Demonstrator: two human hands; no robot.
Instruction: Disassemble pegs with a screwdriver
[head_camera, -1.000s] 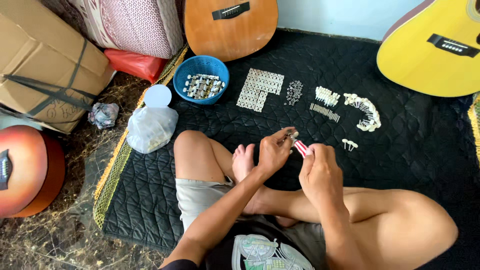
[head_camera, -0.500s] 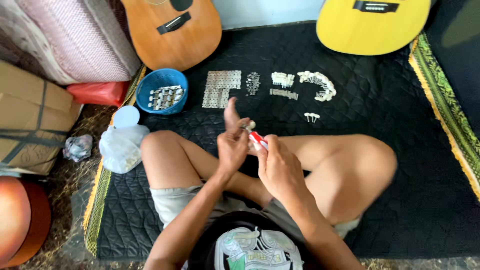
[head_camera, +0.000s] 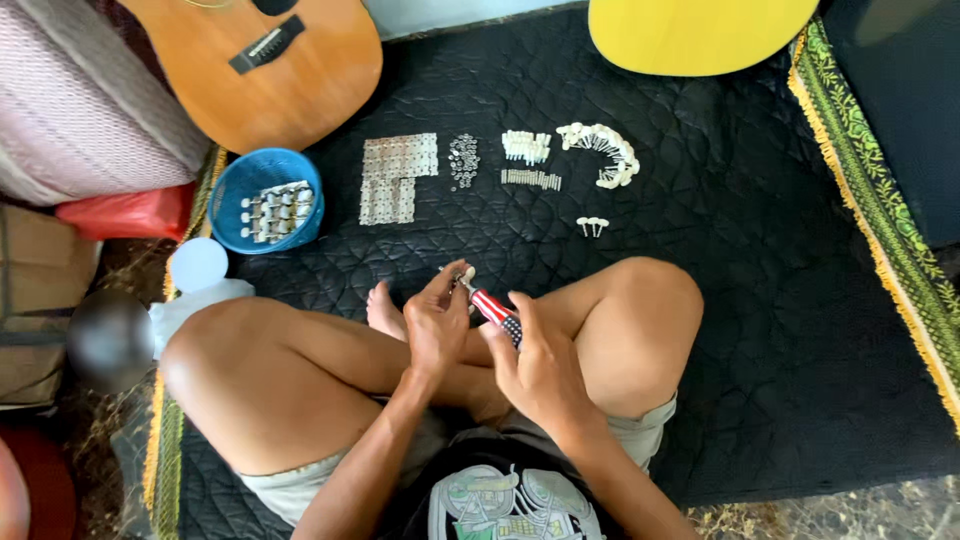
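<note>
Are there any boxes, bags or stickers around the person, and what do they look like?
Cardboard box: far left edge, brown, boxy, with a dark strap across it.
Red bag: left, beside the blue bowl, flat and shiny.
Clear plastic bag: by the person's knee, whitish, crumpled.
No signs or screens show.

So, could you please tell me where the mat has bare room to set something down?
The black mat is bare right of the white pegs, out to the green fringe. It is crowded between the blue bowl and those pegs.
</note>
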